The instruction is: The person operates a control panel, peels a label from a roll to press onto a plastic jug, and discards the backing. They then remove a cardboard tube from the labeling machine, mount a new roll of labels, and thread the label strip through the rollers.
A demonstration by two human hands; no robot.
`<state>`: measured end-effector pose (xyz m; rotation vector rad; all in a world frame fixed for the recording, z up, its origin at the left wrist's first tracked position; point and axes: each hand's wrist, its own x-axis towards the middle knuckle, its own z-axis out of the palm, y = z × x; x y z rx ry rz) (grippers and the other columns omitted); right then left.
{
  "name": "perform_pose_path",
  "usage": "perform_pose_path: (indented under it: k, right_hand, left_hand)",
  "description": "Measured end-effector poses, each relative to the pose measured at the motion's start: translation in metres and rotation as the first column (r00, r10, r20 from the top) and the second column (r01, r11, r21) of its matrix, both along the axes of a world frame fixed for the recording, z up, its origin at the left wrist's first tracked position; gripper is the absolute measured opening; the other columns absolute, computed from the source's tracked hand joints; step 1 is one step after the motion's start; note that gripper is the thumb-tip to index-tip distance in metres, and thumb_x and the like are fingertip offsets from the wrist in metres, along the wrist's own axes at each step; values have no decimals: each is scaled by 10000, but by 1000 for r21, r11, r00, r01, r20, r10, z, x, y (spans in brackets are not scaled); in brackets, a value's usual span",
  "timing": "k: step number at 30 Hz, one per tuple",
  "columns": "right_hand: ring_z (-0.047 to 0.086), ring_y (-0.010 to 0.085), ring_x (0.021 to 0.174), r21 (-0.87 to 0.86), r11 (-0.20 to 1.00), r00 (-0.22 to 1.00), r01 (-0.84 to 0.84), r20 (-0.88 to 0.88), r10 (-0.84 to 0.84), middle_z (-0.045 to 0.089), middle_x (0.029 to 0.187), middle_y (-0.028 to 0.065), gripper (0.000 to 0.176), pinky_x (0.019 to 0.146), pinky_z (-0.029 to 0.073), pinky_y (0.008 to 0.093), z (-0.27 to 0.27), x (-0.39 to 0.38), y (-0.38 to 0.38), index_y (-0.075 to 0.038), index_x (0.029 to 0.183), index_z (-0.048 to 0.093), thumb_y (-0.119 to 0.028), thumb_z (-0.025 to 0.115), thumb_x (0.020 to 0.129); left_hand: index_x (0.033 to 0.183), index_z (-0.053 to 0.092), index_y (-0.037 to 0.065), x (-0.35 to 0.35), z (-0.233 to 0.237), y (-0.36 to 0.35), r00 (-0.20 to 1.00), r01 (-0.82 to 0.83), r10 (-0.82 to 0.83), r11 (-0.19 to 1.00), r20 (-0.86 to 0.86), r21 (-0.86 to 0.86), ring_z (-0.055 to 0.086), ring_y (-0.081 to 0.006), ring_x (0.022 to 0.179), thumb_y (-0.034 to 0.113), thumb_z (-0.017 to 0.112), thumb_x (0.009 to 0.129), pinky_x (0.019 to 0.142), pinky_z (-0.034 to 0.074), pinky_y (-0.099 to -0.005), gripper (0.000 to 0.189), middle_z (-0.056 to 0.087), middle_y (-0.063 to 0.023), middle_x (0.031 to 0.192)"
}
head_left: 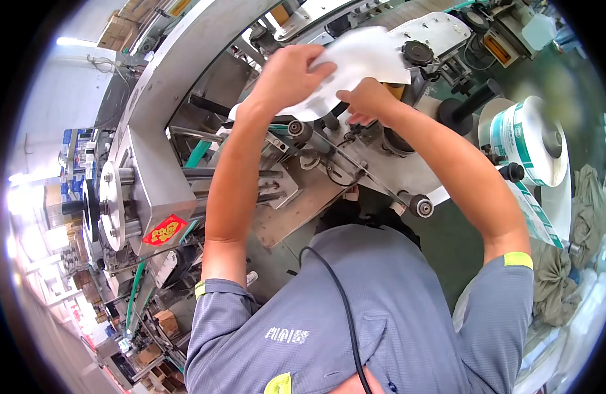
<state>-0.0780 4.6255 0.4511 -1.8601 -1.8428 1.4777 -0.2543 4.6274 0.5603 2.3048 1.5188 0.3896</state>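
Note:
A white sheet of paper or film (363,58), smeared by motion, is spread over the machine at the top of the head view. My left hand (284,77) is closed at its left side, with thumb and fingers curled around the edge. By the lower edge, my right hand (372,100) has its fingers bent together against the white sheet; the exact grip is partly hidden. Under both hands are metal rollers, one with a dark end cap (300,129). A black knob (418,52) sits just right of the sheet.
To the right, a large roll of white and teal printed labels (526,141) is mounted on the machine. A metal frame (142,171) with a red sticker (164,230) stands at left. Another roller (418,203) projects near my body. Grey cloth (556,282) hangs at far right.

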Motion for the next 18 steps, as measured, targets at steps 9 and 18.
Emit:
perform_pose_path:
  k: [9,18]
  right_hand:
    - [747,295,822,-456,746,544,485,-511,-666,694,991,186,276,688,661,359,-63,-49,19,73,1202,580,-56,569,958]
    - [659,166,713,-447,791,644,418,-469,-605,689,876,66,200,669,575,303,-76,-44,14,-17,1014,686,-209,679,958]
  left_hand:
    - [1056,748,59,8,-23,13,989,80,-88,994,120,69,679,-296,822,267,723,900,757,525,-403,262,725,-141,908]
    - [1010,786,41,53,-17,49,916,24,14,996,-400,90,755,-366,883,158,645,832,748,599,-453,255,768,-192,946]
